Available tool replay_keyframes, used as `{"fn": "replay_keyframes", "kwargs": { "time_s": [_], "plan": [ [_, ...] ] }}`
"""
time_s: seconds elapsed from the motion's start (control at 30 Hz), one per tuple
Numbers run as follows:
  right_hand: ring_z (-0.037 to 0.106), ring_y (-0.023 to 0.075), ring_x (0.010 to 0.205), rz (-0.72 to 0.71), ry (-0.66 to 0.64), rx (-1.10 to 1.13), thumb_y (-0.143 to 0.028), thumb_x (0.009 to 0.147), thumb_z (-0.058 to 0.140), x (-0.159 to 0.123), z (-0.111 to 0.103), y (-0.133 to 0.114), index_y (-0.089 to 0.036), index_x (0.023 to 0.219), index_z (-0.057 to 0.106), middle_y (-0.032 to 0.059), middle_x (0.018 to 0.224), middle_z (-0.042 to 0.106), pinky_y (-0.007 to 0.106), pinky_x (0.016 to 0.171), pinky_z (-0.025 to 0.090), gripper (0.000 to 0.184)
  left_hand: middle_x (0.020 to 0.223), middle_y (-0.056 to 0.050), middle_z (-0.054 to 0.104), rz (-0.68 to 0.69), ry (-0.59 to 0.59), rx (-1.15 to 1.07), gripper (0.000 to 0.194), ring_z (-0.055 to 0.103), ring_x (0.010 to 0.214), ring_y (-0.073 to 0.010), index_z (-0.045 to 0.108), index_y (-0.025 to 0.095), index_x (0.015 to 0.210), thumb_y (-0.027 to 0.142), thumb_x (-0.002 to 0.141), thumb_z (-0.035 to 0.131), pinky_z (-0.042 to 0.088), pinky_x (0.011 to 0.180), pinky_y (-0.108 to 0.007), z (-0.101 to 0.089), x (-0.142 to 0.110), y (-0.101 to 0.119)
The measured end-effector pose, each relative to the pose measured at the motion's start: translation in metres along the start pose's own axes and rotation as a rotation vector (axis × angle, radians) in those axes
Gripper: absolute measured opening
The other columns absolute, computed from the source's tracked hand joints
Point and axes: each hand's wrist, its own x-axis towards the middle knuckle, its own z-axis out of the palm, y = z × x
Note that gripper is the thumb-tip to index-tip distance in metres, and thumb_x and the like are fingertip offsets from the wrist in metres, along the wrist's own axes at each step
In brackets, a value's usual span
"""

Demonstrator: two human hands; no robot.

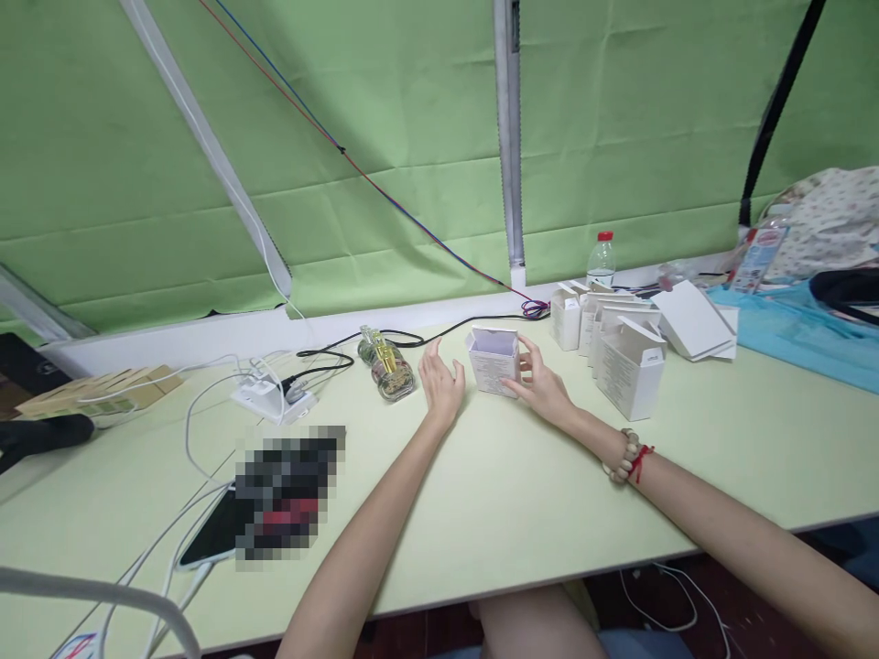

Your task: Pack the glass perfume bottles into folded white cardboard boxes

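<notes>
A small white carton (493, 373) with printed text stands on the table, its top open and a pale violet inside showing. My right hand (544, 386) grips its right side, thumb on the front face and fingers round the far edge. To the carton's left, my left hand (441, 384) is held open, fingers stretched, with nothing in it and a small gap to the box. Right of my right hand stands a row of similar white cartons (628, 377) with raised flaps. Flat white cartons (693, 322) lie stacked beyond them.
A clear item with green and yellow parts (388, 364) lies left of my left hand. Further left are a power strip (271, 395), white cables and a dark-screened device (214, 533). A red-capped bottle (602, 264) and blue cloth (789, 334) are at the back right.
</notes>
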Motion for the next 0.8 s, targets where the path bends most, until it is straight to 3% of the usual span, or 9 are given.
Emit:
{"fn": "replay_keyframes", "kwargs": {
  "time_s": [0.2, 0.33, 0.43, 0.53, 0.6, 0.67, 0.8],
  "plan": [
    [0.064, 0.0217, 0.083, 0.052, -0.088, -0.122, -0.044, 0.079, 0.053, -0.001, -0.002, 0.000, -0.026, 0.135, 0.023, 0.0071, 0.111, 0.061, 0.037, 0.075, 0.048, 0.066, 0.141, -0.015, 0.035, -0.078, 0.025, 0.192, 0.054, 0.015, 0.138, -0.0224, 0.034, 0.011, 0.129, 0.009, 0.075, 0.039, 0.006, 0.113, -0.046, -0.014, 0.008, -0.015],
    [0.062, 0.0222, 0.087, 0.100, -0.074, -0.052, -0.047, 0.081, 0.049, -0.001, -0.001, 0.000, -0.026, 0.133, 0.028, 0.0056, 0.109, 0.061, 0.038, 0.078, 0.046, 0.060, 0.142, -0.015, 0.031, -0.190, 0.173, 0.275, 0.053, 0.017, 0.137, -0.0227, 0.033, 0.013, 0.128, 0.012, 0.076, 0.042, 0.010, 0.112, -0.046, -0.023, 0.013, -0.027],
    [0.060, 0.0205, 0.091, 0.191, -0.026, 0.158, -0.049, 0.086, 0.040, 0.002, 0.004, 0.001, -0.025, 0.128, 0.037, 0.0047, 0.105, 0.063, 0.037, 0.084, 0.044, 0.049, 0.132, -0.018, 0.040, -0.444, 0.332, 0.291, 0.050, 0.033, 0.127, -0.0266, 0.036, 0.012, 0.123, 0.021, 0.075, 0.047, 0.027, 0.103, -0.046, -0.025, 0.017, -0.036],
    [0.060, 0.0168, 0.085, 0.374, 0.047, 0.505, -0.043, 0.090, 0.030, 0.007, 0.008, -0.001, -0.020, 0.112, 0.051, 0.0052, 0.097, 0.065, 0.030, 0.081, 0.046, 0.039, 0.117, -0.017, 0.048, -0.645, 0.388, 0.304, 0.041, 0.042, 0.114, -0.0297, 0.043, 0.014, 0.111, 0.027, 0.072, 0.051, 0.034, 0.093, -0.046, -0.025, 0.020, -0.041],
    [0.060, 0.0158, 0.069, 0.584, 0.062, 0.715, -0.040, 0.090, 0.027, 0.010, 0.005, -0.005, -0.018, 0.102, 0.055, 0.0052, 0.083, 0.065, 0.027, 0.065, 0.048, 0.038, 0.110, -0.014, 0.051, -0.657, 0.366, 0.314, 0.034, 0.043, 0.110, -0.0298, 0.045, 0.016, 0.104, 0.026, 0.072, 0.050, 0.035, 0.091, -0.045, -0.024, 0.021, -0.043],
    [0.052, 0.0137, 0.051, 0.741, -0.001, 0.908, -0.037, 0.089, 0.025, 0.011, -0.001, -0.009, -0.017, 0.099, 0.055, 0.0032, 0.067, 0.060, 0.024, 0.048, 0.043, 0.037, 0.105, -0.011, 0.055, -0.641, 0.346, 0.315, 0.029, 0.045, 0.107, -0.0294, 0.046, 0.017, 0.100, 0.024, 0.072, 0.049, 0.035, 0.090, -0.045, -0.024, 0.021, -0.043],
    [0.036, 0.0110, 0.041, 0.693, -0.198, 1.123, -0.033, 0.085, 0.021, 0.008, -0.017, -0.016, -0.016, 0.095, 0.055, 0.0011, 0.059, 0.048, 0.020, 0.038, 0.031, 0.039, 0.101, -0.010, 0.057, -0.578, 0.331, 0.253, 0.025, 0.048, 0.101, -0.0293, 0.047, 0.019, 0.095, 0.022, 0.070, 0.050, 0.036, 0.088, -0.047, -0.023, 0.019, -0.042]
  ]
}}
